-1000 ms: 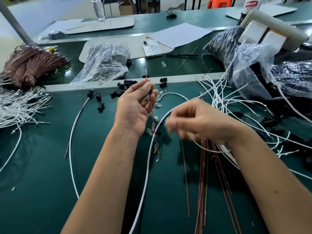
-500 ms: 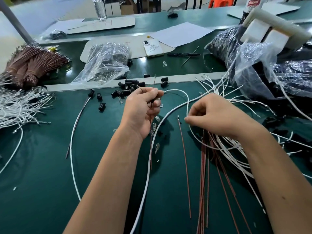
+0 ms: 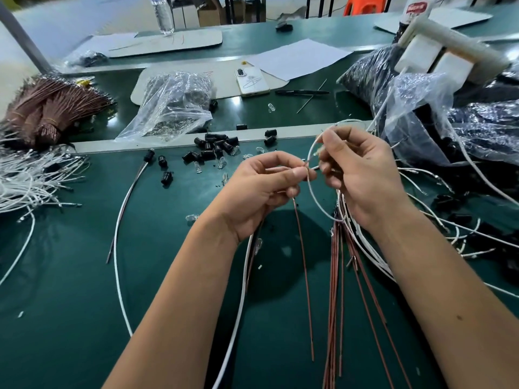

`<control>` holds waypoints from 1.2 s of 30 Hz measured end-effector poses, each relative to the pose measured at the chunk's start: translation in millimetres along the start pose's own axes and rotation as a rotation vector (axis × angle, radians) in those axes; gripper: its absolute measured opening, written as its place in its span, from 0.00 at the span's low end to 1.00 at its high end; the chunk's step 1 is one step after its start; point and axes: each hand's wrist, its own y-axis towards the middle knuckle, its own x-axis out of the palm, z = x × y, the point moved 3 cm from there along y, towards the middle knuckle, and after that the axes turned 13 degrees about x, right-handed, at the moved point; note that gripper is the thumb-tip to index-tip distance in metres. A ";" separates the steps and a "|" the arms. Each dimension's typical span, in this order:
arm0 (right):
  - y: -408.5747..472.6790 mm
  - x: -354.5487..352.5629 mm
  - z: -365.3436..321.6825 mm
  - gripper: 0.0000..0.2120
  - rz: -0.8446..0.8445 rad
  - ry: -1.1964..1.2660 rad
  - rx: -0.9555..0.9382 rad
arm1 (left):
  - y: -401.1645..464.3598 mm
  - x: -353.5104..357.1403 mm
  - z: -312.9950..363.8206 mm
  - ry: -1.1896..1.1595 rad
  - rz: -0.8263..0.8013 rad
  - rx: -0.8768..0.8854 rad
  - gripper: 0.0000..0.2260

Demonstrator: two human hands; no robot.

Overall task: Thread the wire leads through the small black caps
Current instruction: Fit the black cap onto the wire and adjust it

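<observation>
A thin white wire (image 3: 311, 189) curves in a loop at the centre of the frame, held up between two bare hands above a dark green table (image 3: 70, 276). The right hand (image 3: 362, 175), just right of centre, has its fingers curled and pinches the wire's upper end between thumb and forefinger. The left hand (image 3: 261, 189), just left of centre and touching distance from the right, is closed with its thumb pressed on the wire's lower end; a thin brown wire (image 3: 304, 279) hangs from this hand down toward the bottom of the frame. Whether a cap sits inside either grip cannot be told.

Above the left hand, in the upper middle of the frame, a loose cluster of small black caps (image 3: 214, 148) lies on the table, with a few more scattered to its left and small clear bulbs (image 3: 198, 167) among them. Below the right hand, a bundle of brown wires (image 3: 337, 290) fans toward the bottom edge, beside white wires (image 3: 438, 220) spreading right.

At the left edge lies a heap of white leads (image 3: 28, 178), and above it a bound bunch of brown wires (image 3: 53, 108). A clear plastic bag (image 3: 174, 108) sits in the upper middle, with a white phone (image 3: 252, 82), a black pen (image 3: 302, 92) and a sheet of paper (image 3: 297, 57) beyond it. Dark plastic bags (image 3: 477, 122) fill the upper right. Farther back stand a water bottle (image 3: 163, 14) and an orange stool (image 3: 362, 4).
</observation>
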 end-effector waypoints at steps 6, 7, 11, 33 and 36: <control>-8.5 -0.2 3.3 0.20 -0.428 -0.534 0.175 | 6.0 -23.4 4.4 -0.091 0.338 0.083 0.04; -10.8 2.4 4.7 0.17 -0.487 -0.582 0.168 | 6.0 -25.7 4.6 -0.102 0.370 0.082 0.04; -16.7 10.8 7.3 0.10 -0.590 -0.660 0.173 | 5.0 -26.0 3.1 -0.118 0.403 0.077 0.05; -7.1 8.9 0.0 0.04 -0.046 0.054 -0.084 | 2.3 -17.5 5.2 -0.100 0.210 0.057 0.08; -8.1 9.0 -0.6 0.01 0.009 0.033 -0.107 | 1.9 -14.6 4.9 -0.095 0.163 0.068 0.10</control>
